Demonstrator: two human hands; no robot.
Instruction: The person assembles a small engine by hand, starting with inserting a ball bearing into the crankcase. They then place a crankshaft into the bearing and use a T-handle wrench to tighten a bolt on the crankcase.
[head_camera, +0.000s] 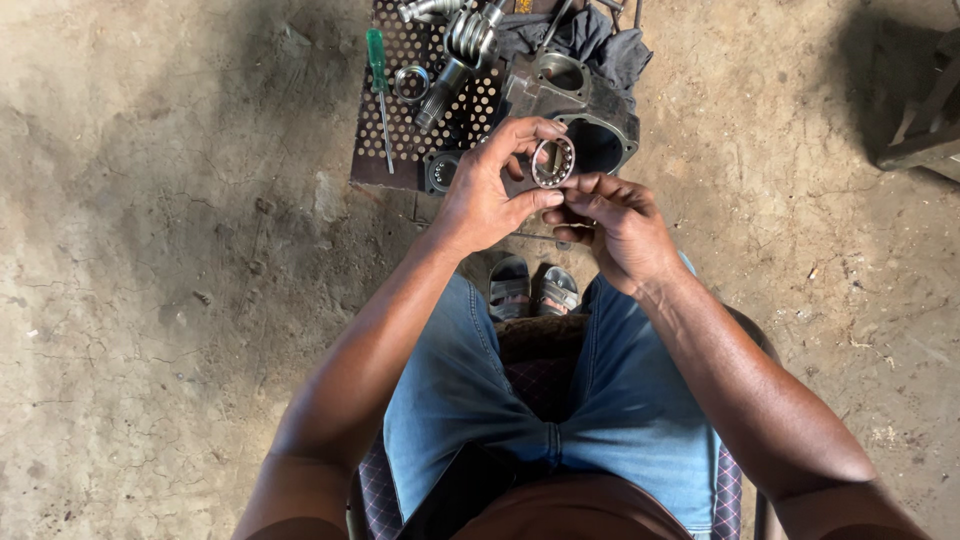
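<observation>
Left hand (487, 190) pinches bearing ring (553, 162) upright (thumb below, fingers above); right hand (615, 222) fingertips curled, touching ring's lower edge.

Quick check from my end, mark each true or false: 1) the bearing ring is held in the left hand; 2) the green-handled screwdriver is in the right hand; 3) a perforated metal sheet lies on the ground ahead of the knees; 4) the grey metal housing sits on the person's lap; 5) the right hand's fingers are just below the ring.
1) True: the left hand pinches the bearing ring between thumb and fingers.
2) False: the green-handled screwdriver lies on the perforated sheet, untouched.
3) True: the sheet lies on the dirt floor with parts on it.
4) False: the grey housing rests on the ground beyond the hands.
5) True: the right hand has its fingertips at the ring's lower edge.
</observation>
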